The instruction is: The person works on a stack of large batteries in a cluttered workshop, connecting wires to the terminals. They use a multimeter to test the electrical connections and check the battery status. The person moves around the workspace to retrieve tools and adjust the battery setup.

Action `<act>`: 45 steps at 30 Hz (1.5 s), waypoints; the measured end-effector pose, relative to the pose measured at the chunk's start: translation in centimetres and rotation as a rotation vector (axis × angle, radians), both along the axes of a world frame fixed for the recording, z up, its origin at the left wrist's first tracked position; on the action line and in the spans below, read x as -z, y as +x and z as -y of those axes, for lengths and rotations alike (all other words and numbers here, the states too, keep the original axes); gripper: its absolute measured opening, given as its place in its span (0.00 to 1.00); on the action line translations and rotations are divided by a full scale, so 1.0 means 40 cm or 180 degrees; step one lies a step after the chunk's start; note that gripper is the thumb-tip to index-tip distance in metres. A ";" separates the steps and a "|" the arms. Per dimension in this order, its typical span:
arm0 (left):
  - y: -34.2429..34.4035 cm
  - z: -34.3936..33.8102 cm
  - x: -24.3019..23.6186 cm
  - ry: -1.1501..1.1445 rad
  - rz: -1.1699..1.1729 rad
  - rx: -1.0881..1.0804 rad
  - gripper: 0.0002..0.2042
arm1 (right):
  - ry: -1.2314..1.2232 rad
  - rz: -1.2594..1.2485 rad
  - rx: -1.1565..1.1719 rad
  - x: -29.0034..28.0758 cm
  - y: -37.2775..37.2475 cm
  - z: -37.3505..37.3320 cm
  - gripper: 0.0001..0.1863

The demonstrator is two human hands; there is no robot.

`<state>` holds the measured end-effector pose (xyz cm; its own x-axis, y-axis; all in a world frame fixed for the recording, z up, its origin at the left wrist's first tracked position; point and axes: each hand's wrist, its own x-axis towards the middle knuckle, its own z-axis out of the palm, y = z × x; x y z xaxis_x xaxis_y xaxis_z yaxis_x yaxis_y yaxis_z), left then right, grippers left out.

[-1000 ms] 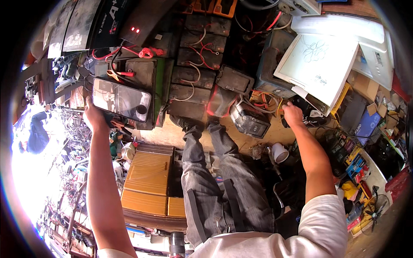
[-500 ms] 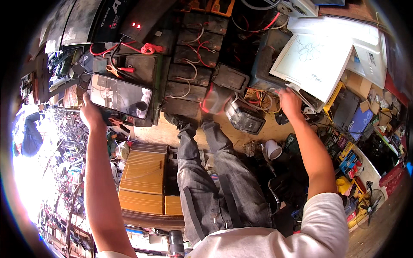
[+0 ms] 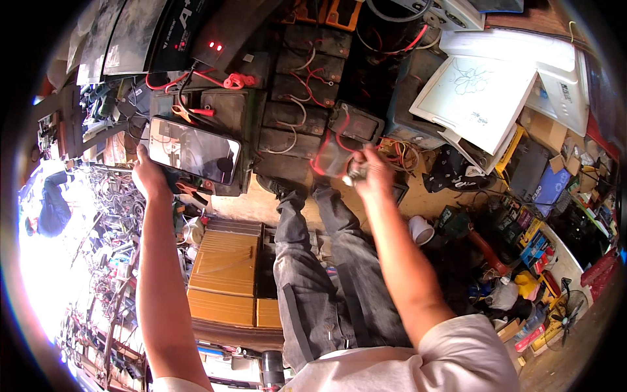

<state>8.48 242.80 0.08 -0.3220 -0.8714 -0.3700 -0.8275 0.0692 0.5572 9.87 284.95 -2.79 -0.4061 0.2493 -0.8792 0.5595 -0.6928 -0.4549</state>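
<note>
My left hand [image 3: 149,173] grips the near left corner of a tablet-like panel [image 3: 194,149] with a glossy, reflecting face, thumb on top. The panel is tilted over a large dark battery [image 3: 225,104]. My right hand [image 3: 373,175], smeared by motion, is closed around a small metallic-looking piece [image 3: 354,171] whose kind I cannot make out. It hovers above the floor near my feet. Just left of it are a blurred red-edged item [image 3: 330,157] and a dark rectangular battery [image 3: 356,122]. The black-and-grey block below my right hand is mostly hidden.
Several dark batteries [image 3: 307,88] with looped wires stand in a column ahead. Red and black clamp leads [image 3: 196,112] lie by a charger with lit red lights [image 3: 216,46]. A white lid-like board [image 3: 473,91] leans at right, beside a black patterned cloth [image 3: 454,171]. Brown boxes [image 3: 223,268] sit at lower left.
My right hand has swung left from the white board's lower edge to the batteries by my feet, uncovering the black cloth. My left hand still holds the panel. The view has shifted slightly.
</note>
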 end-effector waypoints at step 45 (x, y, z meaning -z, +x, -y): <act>-0.039 -0.062 -0.052 0.0743 -0.0593 -0.0300 0.22 | 0.3466 0.0913 -0.4988 0.286 0.064 -0.558 0.14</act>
